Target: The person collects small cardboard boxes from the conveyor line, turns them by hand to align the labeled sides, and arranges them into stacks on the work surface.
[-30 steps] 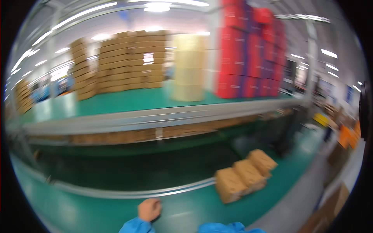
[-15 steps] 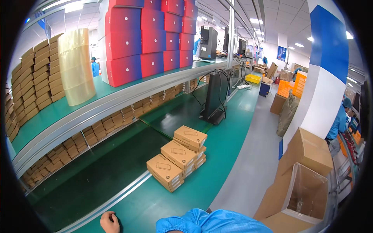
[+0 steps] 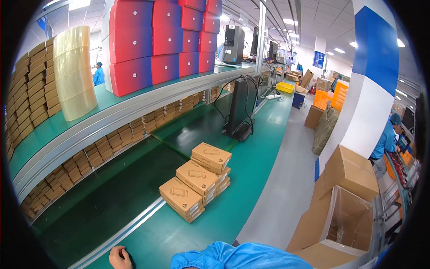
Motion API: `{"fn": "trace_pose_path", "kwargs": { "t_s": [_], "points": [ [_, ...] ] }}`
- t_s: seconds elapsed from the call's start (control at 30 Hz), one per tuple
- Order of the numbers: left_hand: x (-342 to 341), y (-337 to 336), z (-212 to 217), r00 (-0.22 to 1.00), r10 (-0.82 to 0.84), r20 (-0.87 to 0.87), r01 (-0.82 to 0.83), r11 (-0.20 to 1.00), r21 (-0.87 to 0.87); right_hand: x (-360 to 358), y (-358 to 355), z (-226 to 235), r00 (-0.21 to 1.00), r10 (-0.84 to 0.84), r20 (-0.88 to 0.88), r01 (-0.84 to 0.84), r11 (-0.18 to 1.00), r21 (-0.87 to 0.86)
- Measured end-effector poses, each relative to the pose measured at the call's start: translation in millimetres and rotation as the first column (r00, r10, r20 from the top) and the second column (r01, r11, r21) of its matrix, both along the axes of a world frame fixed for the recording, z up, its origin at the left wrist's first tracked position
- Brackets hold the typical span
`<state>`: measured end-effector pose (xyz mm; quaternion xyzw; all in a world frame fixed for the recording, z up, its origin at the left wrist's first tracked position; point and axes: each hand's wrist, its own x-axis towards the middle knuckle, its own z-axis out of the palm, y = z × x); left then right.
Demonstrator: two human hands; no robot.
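At the bottom edge, left of centre, the left hand (image 3: pixel 119 258) rests on the green worktable (image 3: pixel 251 179) with fingers curled under, gripping nothing; the right hand is hidden behind a blue sleeve (image 3: pixel 237 256), so I cannot tell its state. The nearest things, 3 stacks of flat brown boxes (image 3: pixel 195 179), sit mid-frame beside the dark conveyor belt (image 3: pixel 112 193).

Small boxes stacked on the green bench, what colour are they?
Plain cardboard brown small boxes; the head view shows them.
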<state>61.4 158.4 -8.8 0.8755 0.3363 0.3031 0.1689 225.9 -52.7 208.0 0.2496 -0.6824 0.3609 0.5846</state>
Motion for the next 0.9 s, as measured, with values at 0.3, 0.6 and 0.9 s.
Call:
{"fn": "trace_pose_path", "kwargs": {
  "t_s": [0.3,0.6,0.9],
  "points": [
    [-1.3,-3.4,3.2,1.000,0.018,-0.002,-0.018,1.000,0.000,-3.0,2.9,13.4,1.000,0.013,0.016,-0.013,0.999,0.038],
    [-2.1,-0.5,-1.7,1.000,0.006,0.015,-0.006,1.000,0.002,-11.0,11.6,18.2,1.000,0.031,0.000,-0.031,0.998,0.051],
    [-2.5,0.2,-2.2,0.999,-0.012,0.034,0.011,0.999,0.034,-19.4,22.9,24.4,0.999,0.053,-0.003,-0.052,0.992,0.111]
  ]
}}
